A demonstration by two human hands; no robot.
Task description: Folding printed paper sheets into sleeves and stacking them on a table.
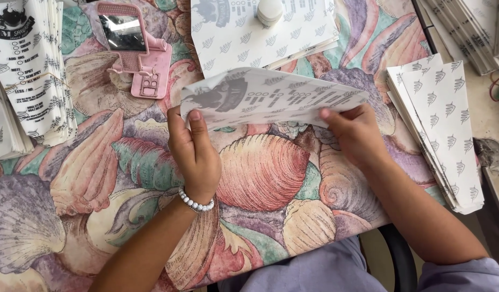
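Two hands bend a printed paper sheet (271, 97) into a shallow arch above a shell-patterned tabletop (260, 173). The left hand (194, 154), a white bead bracelet (195, 202) at its wrist, pinches the sheet's left end with the thumb on top. The right hand (355, 132) grips the sheet's right end, its fingers curled under the edge. Both hands are closed on the paper, which is lifted off the tabletop along its near edge.

Just beyond the sheet lies a flat pile of like sheets (260, 32), with a small white round tub (269, 11) standing on it. Left of the sheet and a little farther off is a pink stand with a mirror (136, 48). Far left of the sheet sits a tall stack of printed paper (30, 75); right of the sheet is a fanned stack of pointed paper pieces (438, 130), reaching to the tabletop's edge.

The risks look slight but real. The sheet is thin, and uneven pressure from the two pinches could crease it crookedly or tear an edge. If the ends do not meet squarely, the fold would likely come out skewed. A stray elbow on the right could nudge the fanned stack, which seems close enough to the edge to slide off. The tub's contents cannot be told; a knock could tip it onto the pile.
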